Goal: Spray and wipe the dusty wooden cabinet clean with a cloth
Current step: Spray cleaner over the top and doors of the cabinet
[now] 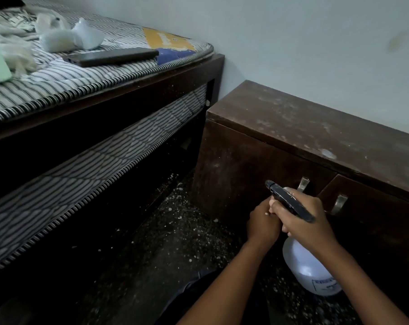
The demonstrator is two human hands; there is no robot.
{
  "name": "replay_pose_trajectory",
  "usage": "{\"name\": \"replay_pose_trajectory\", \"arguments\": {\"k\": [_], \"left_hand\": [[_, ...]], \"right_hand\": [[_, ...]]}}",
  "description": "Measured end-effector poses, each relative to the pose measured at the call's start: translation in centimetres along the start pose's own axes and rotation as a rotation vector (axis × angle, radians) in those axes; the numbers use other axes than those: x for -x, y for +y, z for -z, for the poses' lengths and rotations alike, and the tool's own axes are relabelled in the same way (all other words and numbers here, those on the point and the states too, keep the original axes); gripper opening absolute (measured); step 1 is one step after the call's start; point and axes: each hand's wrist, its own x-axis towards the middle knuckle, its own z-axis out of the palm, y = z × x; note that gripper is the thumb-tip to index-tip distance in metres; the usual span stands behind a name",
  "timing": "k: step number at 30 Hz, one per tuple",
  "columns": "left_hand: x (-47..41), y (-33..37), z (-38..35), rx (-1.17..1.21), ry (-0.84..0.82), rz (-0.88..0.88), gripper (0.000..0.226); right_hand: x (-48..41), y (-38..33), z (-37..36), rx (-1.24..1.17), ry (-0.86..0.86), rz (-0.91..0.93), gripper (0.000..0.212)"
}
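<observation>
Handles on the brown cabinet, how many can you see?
2. One handle is just past the spray bottle; the other handle is right of it, on the next door. More may hide off-picture.

**A bedroom in a home**

Up and to the left of the left hand (263,221) stands a dark wooden bed (133,95). It carries a striped mattress (58,78) on top, and a second striped mattress, the lower mattress (105,160), sits beneath the frame rail. Far up-left of both hands, a phone (112,57), rumpled pale bedding (11,43) and a clear plastic bag (81,38) lie on the top mattress. Just beyond the right hand (309,221) is a low wooden cabinet (316,132) with two metal handles (303,184). It stands against a plain painted wall (292,43), and its top is dusty. Below and to the left of the hands lies a dark speckled floor (175,231) scattered with white flecks.
</observation>
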Motion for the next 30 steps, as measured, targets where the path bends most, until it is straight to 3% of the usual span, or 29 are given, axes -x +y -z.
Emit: {"name": "replay_pose_trajectory", "arguments": {"k": [2,6,12,16,21,25,30], "left_hand": [[-0.2,-0.5,0.3,0.121,0.078,0.129,0.023],[-0.6,-0.7,1.2,0.452,0.303,0.448,0.032],[-0.6,-0.1,2.7,0.714,0.477,0.587,0.032],[-0.8,0.2,3.7,0.708,0.660,0.589,0.032],[0.5,0.2,4.6,0.621,0.856,0.638,0.034],[1.9,0.0,3.8,0.634,0.867,0.720,0.032],[1.5,-0.3,4.5,0.657,0.941,0.702,0.030]], "right_hand": [[0.1,0.2,-0.3,0.027,-0.046,-0.002,0.008],[0.2,1.3,-0.7,0.084,-0.064,-0.017,0.013],[-0.5,2.3,-2.1,0.167,-0.085,-0.004,0.022],[-0.9,2.9,-2.4,0.200,-0.099,0.003,0.028],[-1.0,4.5,-2.9,0.143,-0.254,-0.101,0.020],[-0.9,5.7,-4.2,0.143,-0.277,-0.122,0.025],[-0.7,6.7,-5.3,0.140,-0.287,-0.121,0.030]]}}
